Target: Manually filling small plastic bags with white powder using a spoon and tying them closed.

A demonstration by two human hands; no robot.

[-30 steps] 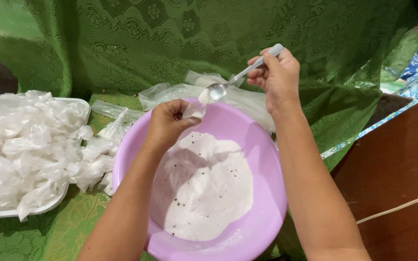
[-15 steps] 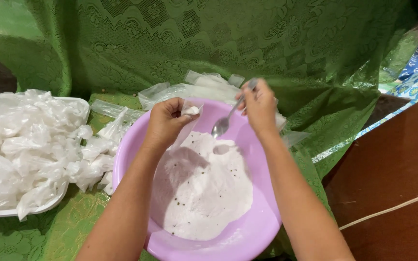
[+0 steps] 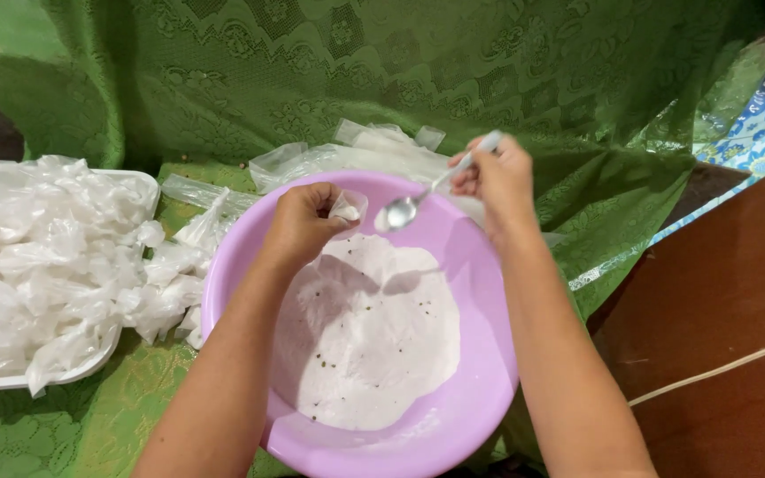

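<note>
A lilac plastic basin (image 3: pixel 480 354) sits in front of me, holding white powder (image 3: pixel 374 336) flecked with dark specks. My left hand (image 3: pixel 298 226) is above the basin's far side and pinches a small clear plastic bag (image 3: pixel 347 208) with a little white powder inside. My right hand (image 3: pixel 498 181) grips the handle of a metal spoon (image 3: pixel 400 212). The spoon's bowl points down-left, just beside the mouth of the small bag.
A white tray (image 3: pixel 11 381) at the left is heaped with several knotted clear bags of white powder (image 3: pixel 55 257). Flat empty plastic bags (image 3: pixel 356 150) lie behind the basin. Green lace cloth (image 3: pixel 223 71) covers the surface. A brown wooden surface (image 3: pixel 728 319) is at the right.
My right hand dipped the spoon into the powder in the basin, then raised it again to the small bag. My left hand stayed in place holding the bag.
</note>
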